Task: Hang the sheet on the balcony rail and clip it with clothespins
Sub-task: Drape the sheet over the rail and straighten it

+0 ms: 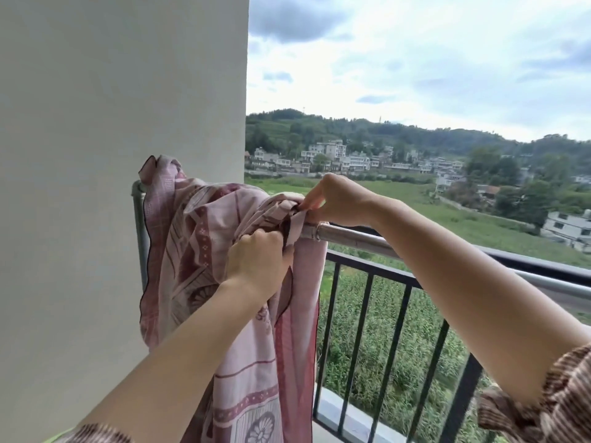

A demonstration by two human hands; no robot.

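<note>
A pink patterned sheet (204,238) is bunched over the left end of a shiny metal rail (351,235), next to the wall, and hangs down toward the floor. My left hand (257,262) grips a fold of the sheet just below the rail. My right hand (332,199) pinches a narrow strip of the sheet on top of the rail. No clothespin is visible.
A white wall (112,123) stands close on the left. Below and beyond the metal rail runs a black balcony railing (377,273) with vertical bars. Beyond it lie green fields, houses and hills.
</note>
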